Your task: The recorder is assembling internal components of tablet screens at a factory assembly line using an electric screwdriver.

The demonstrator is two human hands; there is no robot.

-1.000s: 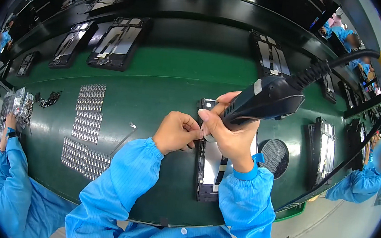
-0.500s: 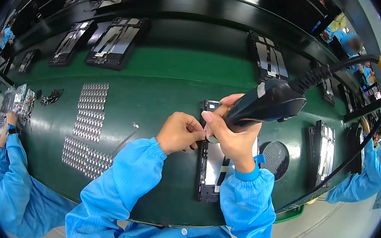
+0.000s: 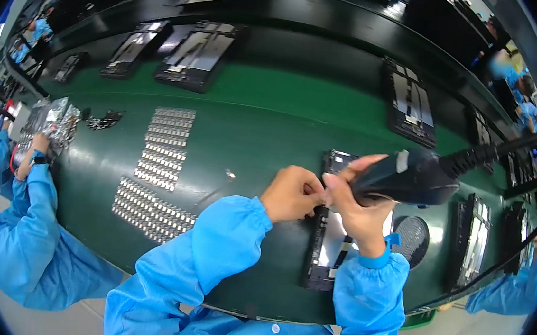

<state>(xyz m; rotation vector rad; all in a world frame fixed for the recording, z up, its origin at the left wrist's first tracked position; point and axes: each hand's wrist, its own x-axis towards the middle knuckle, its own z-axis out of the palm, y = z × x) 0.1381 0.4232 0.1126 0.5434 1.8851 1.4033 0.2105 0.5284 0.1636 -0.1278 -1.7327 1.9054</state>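
Note:
My right hand (image 3: pixel 356 205) grips a black electric screwdriver (image 3: pixel 410 176) whose cable runs off to the upper right. Its tip points down at a long black device frame (image 3: pixel 323 266) lying on the green bench (image 3: pixel 252 134). My left hand (image 3: pixel 292 194) has its fingers pinched together against the frame's left edge, right beside the driver tip. Whatever the fingers pinch is too small to make out. Both blue sleeves come in from the lower edge.
Rows of small silver parts (image 3: pixel 165 148) lie left of my hands, with more (image 3: pixel 148 207) nearer the edge. A round black dish (image 3: pixel 412 236) sits right of the frame. Black trays (image 3: pixel 410 107) line the dark conveyor behind. A person in blue (image 3: pixel 23 234) works at the left.
My hands and the screwdriver have stayed over the frame, shifting only slightly. The person at the left has kept one hand on the pile of parts.

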